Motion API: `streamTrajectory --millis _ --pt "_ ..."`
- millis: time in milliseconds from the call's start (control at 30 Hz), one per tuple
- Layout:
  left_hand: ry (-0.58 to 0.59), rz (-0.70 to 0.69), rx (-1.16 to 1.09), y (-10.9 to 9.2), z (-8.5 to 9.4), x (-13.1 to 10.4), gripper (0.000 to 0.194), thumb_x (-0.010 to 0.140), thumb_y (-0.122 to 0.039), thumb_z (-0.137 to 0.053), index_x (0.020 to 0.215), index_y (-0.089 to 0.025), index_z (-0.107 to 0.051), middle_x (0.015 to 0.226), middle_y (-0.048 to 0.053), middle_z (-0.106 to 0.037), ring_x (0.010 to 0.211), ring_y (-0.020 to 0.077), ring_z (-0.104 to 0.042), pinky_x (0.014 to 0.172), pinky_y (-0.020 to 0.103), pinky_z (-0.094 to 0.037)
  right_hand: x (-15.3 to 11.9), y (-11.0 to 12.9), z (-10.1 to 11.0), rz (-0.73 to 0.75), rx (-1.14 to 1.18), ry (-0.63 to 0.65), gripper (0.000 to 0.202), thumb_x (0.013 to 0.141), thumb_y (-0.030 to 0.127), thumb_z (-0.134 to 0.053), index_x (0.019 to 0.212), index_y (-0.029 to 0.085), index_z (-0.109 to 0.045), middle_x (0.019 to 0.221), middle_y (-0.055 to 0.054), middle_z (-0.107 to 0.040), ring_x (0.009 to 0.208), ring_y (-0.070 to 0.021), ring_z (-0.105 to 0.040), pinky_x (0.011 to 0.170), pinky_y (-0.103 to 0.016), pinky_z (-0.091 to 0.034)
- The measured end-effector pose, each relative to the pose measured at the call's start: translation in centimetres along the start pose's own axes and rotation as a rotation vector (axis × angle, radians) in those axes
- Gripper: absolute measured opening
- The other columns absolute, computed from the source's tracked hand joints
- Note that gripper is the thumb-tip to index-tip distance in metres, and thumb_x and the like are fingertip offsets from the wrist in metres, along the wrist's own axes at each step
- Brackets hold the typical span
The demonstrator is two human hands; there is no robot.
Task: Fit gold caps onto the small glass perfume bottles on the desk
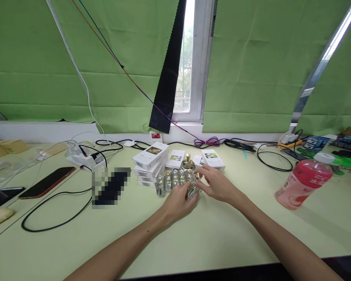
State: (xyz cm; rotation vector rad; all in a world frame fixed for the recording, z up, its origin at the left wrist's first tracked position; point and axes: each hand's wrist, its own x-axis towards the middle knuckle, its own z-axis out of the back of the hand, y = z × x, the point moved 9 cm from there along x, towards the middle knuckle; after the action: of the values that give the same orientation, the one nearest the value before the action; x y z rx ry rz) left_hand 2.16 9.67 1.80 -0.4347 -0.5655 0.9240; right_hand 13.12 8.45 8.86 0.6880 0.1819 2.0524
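Several small clear glass bottles with silvery tops stand in a row at the middle of the table. My left hand is curled around the small glass bottle at the row's right end, partly hiding it. From the other side, my right hand has its thumb and fingers closed in at the top of that same bottle. Behind the row rises a round glass bottle with a gold cap. A stack of white boxes is on the left, and white boxes with flower pictures lie behind.
A pink drink bottle stands at the right. Phones and a looped black cable lie on the left, near a white power strip. More cables run along the wall. The table's front edge is close.
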Motion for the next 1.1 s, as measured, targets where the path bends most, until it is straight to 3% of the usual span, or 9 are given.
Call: streamTrajectory --millis 133,400,1100 --pt "-0.006 -0.005 0.007 0.0 0.0 0.0 0.026 0.090 -0.043 -0.049 0.077 -0.022 -0.041 0.056 -0.006 -0.047 0.050 0.0116 -0.044 0.050 0.026 -0.026 -0.1 0.4 0.4 0.013 -0.003 -0.001 0.031 0.091 0.024 -0.061 0.123 0.024 -0.059 0.112 -0.006 -0.062 0.079 -0.0164 -0.060 0.073 -0.030 -0.047" --pt "0.002 -0.011 0.008 0.0 -0.1 0.1 0.028 0.090 -0.044 -0.049 0.076 -0.023 -0.039 0.056 -0.006 -0.046 0.050 0.0120 -0.043 0.050 0.026 -0.026 0.1 -0.2 -0.4 0.038 0.038 0.001 0.032 0.092 0.013 -0.059 0.122 0.023 -0.061 0.106 -0.005 -0.069 0.085 -0.0187 -0.064 0.078 -0.032 -0.049" --pt "-0.002 -0.001 0.001 -0.1 0.0 0.1 0.024 0.089 -0.044 -0.050 0.079 -0.022 -0.046 0.056 -0.006 -0.048 0.050 0.0123 -0.045 0.050 0.026 -0.026 0.4 -1.0 -0.5 0.006 0.102 -0.098 0.010 0.085 0.016 -0.070 0.095 0.019 -0.070 0.085 -0.003 -0.070 0.068 -0.0147 -0.058 0.066 -0.027 -0.045"
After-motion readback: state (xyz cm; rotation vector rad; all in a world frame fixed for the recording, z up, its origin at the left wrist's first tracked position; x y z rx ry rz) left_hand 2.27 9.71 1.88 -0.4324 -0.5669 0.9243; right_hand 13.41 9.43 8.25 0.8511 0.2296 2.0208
